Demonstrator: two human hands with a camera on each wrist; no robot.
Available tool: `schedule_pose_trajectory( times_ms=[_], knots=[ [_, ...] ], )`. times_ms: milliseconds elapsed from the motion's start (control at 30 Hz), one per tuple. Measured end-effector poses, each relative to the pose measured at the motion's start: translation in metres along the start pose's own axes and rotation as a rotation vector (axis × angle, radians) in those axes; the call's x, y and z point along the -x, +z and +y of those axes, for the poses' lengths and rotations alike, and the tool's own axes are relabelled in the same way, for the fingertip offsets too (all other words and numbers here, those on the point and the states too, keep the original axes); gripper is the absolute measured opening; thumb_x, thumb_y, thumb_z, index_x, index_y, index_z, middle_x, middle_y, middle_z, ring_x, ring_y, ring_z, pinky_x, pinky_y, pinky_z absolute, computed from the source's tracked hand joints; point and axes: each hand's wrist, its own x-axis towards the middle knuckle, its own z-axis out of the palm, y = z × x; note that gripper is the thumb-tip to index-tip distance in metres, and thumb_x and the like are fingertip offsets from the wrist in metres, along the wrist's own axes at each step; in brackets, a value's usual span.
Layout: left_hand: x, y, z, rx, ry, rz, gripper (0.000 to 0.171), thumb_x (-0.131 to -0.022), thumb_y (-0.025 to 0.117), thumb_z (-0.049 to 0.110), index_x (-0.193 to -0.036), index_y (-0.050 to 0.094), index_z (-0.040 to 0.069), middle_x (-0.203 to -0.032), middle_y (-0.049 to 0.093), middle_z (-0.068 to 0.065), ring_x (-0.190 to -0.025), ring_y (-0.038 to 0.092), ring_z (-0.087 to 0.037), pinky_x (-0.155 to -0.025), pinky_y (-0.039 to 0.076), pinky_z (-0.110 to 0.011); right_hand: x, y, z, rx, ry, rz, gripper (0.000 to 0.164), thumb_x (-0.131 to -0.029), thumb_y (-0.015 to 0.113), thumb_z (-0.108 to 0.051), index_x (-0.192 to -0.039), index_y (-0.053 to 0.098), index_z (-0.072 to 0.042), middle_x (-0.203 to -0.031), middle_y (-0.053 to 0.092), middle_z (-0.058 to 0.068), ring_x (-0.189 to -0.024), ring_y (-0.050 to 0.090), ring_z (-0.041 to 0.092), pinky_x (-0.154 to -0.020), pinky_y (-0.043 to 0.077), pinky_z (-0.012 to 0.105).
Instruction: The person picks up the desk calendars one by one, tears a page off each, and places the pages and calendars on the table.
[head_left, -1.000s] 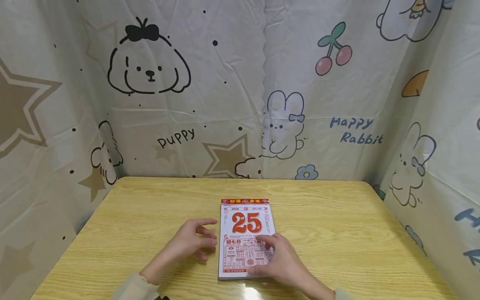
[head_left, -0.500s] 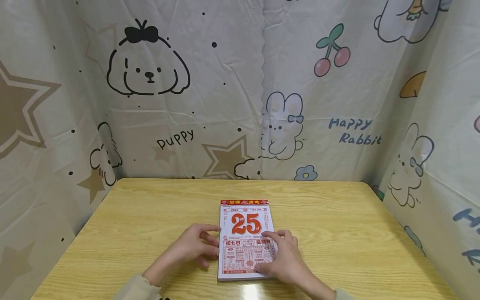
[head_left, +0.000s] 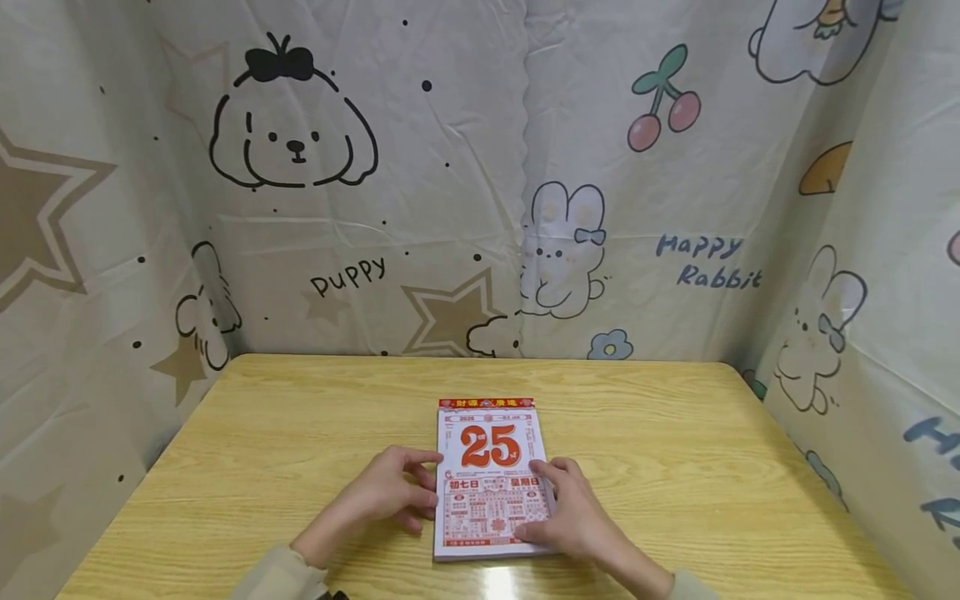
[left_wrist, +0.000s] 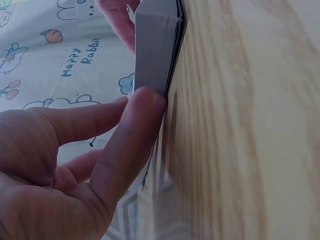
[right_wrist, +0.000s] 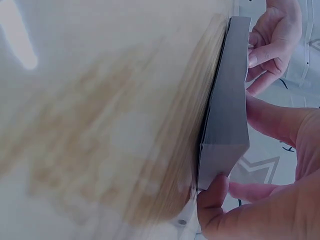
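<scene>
Yellow wood-grain table (head_left: 660, 442) with rounded far corners, thick paper calendar (head_left: 489, 479) lying face up on it

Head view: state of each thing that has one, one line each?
Calendar: face up on the table, top sheet showing 25.
Left hand: touching the calendar's left edge.
Right hand: at the calendar's right edge, thumb over its face.
Curtain: hanging, creased.

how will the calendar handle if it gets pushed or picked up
The calendar will likely slide rather than tip, since it lies flat on the table. Its thick edge suggests a fairly stiff, weighty block; single sheets, being paper, would probably flop.
</scene>
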Motion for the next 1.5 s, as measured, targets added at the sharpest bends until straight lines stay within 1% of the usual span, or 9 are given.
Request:
schedule_pose_trajectory(
  times_ms=[167, 333, 467, 567, 667, 833, 1200, 1367, 1500],
  knots=[
    [-0.001, 0.001, 0.0, -0.009, -0.006, 0.01, 0.067, -0.085, 0.077, -0.016, -0.147, 0.053, -0.011, -0.099, 0.06, -0.018, -0.072, 0.073, -0.026, -0.057, 0.066, -0.041, -0.003, -0.001, -0.002, 0.009, -0.007, 0.004, 0.096, -0.058, 0.102, -0.018, -0.142, 0.061, 0.005, -0.138, 0.052, 0.022, -0.124, 0.052, 0.042, -0.108, 0.047, 0.063],
    [0.001, 0.0, 0.001, -0.017, -0.016, 0.007, 0.068, -0.085, 0.076, -0.015, -0.148, 0.052, -0.01, -0.101, 0.061, -0.019, -0.073, 0.073, -0.026, -0.058, 0.066, -0.042, 0.0, 0.0, -0.008, 0.045, -0.007, 0.012, 0.095, -0.06, 0.103, -0.028, -0.143, 0.063, -0.003, -0.142, 0.048, 0.022, -0.129, 0.046, 0.044, -0.108, 0.044, 0.067],
    [0.004, -0.002, 0.002, -0.006, -0.028, 0.015, 0.067, -0.087, 0.076, -0.014, -0.149, 0.051, -0.009, -0.105, 0.061, -0.019, -0.077, 0.072, -0.026, -0.058, 0.066, -0.043, 0.003, 0.004, -0.015, 0.058, -0.043, 0.057, 0.086, -0.062, 0.102, -0.041, -0.137, 0.069, -0.013, -0.143, 0.048, 0.019, -0.129, 0.045, 0.041, -0.105, 0.042, 0.066],
    [0.004, -0.003, 0.002, 0.006, -0.033, 0.038, 0.068, -0.088, 0.076, -0.012, -0.151, 0.049, -0.008, -0.105, 0.061, -0.019, -0.077, 0.073, -0.027, -0.058, 0.066, -0.043, 0.003, 0.009, -0.017, 0.083, -0.076, 0.069, 0.078, -0.062, 0.102, -0.044, -0.128, 0.074, -0.014, -0.133, 0.055, 0.014, -0.123, 0.049, 0.037, -0.101, 0.043, 0.062],
    [0.005, -0.005, 0.001, 0.018, -0.034, 0.058, 0.07, -0.089, 0.076, -0.011, -0.152, 0.047, -0.009, -0.103, 0.062, -0.018, -0.077, 0.074, -0.027, -0.058, 0.066, -0.043, 0.003, 0.015, -0.015, 0.116, -0.083, 0.054, 0.078, -0.06, 0.103, -0.044, -0.126, 0.075, -0.013, -0.125, 0.056, 0.01, -0.118, 0.051, 0.033, -0.099, 0.043, 0.057],
    [0.005, -0.005, 0.0, 0.019, -0.049, 0.076, 0.069, -0.09, 0.077, -0.008, -0.152, 0.048, -0.008, -0.101, 0.063, -0.017, -0.078, 0.074, -0.027, -0.058, 0.066, -0.042, 0.004, 0.019, -0.013, 0.125, -0.083, 0.036, 0.081, -0.057, 0.104, -0.041, -0.127, 0.074, -0.013, -0.125, 0.054, 0.009, -0.116, 0.048, 0.03, -0.096, 0.043, 0.05],
    [0.004, -0.005, -0.002, 0.022, -0.051, 0.09, 0.067, -0.09, 0.078, -0.007, -0.15, 0.05, -0.007, -0.1, 0.064, -0.017, -0.077, 0.074, -0.026, -0.058, 0.066, -0.042, 0.005, 0.019, -0.015, 0.134, -0.1, 0.042, 0.074, -0.058, 0.103, -0.038, -0.122, 0.076, -0.015, -0.121, 0.054, 0.005, -0.113, 0.049, 0.028, -0.095, 0.043, 0.049],
    [0.004, -0.005, -0.002, 0.027, -0.052, 0.091, 0.066, -0.09, 0.078, -0.007, -0.15, 0.05, -0.007, -0.101, 0.064, -0.017, -0.078, 0.074, -0.027, -0.057, 0.066, -0.042, 0.004, 0.019, -0.013, 0.131, -0.113, 0.053, 0.064, -0.06, 0.102, -0.033, -0.117, 0.076, -0.019, -0.119, 0.055, 0.003, -0.114, 0.05, 0.029, -0.094, 0.042, 0.048],
    [0.004, -0.005, -0.002, 0.032, -0.043, 0.087, 0.065, -0.09, 0.077, -0.008, -0.149, 0.05, -0.008, -0.101, 0.065, -0.017, -0.078, 0.074, -0.026, -0.058, 0.066, -0.042, 0.003, 0.016, -0.012, 0.097, -0.13, 0.064, 0.051, -0.066, 0.099, -0.027, -0.11, 0.076, -0.019, -0.112, 0.06, 0.0, -0.106, 0.055, 0.024, -0.088, 0.04, 0.043]
  ],
)
